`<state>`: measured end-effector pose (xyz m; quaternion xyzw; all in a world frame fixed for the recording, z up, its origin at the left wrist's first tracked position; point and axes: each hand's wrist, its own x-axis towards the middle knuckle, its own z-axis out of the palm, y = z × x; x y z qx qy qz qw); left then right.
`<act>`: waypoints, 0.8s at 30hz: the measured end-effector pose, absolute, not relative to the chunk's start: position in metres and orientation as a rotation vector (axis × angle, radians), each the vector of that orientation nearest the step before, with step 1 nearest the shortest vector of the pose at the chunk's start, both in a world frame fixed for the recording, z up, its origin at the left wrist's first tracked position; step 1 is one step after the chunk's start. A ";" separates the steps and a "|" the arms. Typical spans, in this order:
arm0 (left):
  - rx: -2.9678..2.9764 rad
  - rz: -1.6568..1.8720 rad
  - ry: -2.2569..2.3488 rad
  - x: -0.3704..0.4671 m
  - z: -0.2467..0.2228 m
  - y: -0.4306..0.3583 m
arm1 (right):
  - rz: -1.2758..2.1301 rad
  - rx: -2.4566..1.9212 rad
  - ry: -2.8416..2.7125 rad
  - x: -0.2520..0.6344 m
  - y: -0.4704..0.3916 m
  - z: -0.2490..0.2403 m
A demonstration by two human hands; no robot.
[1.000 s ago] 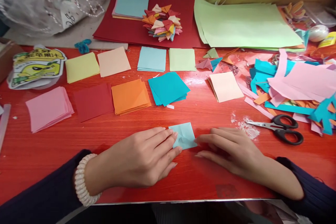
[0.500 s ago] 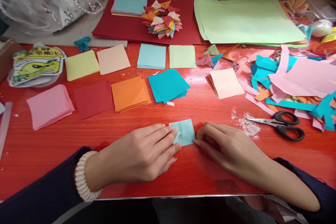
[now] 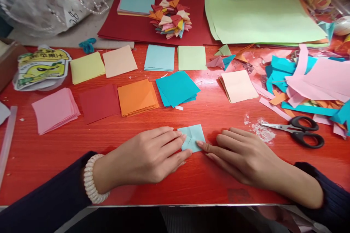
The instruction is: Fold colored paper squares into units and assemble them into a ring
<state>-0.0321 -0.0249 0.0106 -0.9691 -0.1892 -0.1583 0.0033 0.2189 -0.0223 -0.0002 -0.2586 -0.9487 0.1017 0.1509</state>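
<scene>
Apart at lower centre, the left hand (image 3: pixel 149 156) lies flat on the light blue paper (image 3: pixel 195 134) and the right hand (image 3: pixel 243 156), its earlier pinch loosened, touches the right edge, while the left-side packet (image 3: pixel 42 66) reads "苹果汁" and an upper-left tag (image 3: pixel 72 14) "28".

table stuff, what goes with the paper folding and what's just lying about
With the folding:
blue square, touched by left hand and right hand
likely paper stacks, folded ring

Just lying about, seemingly:
scissors
scraps
juice pouch
bead bag
</scene>
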 end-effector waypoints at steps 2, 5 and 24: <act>-3.022 -0.475 -0.558 -0.033 0.007 -0.024 | 0.304 -0.752 -2.733 0.220 -0.022 -0.001; -2.960 -0.464 -0.511 -0.033 0.003 -0.023 | 0.244 -0.757 -2.747 0.219 -0.022 -0.001; -3.204 -0.620 -1.339 -0.020 -0.002 -0.019 | 0.499 -1.025 -2.489 0.202 -0.024 -0.006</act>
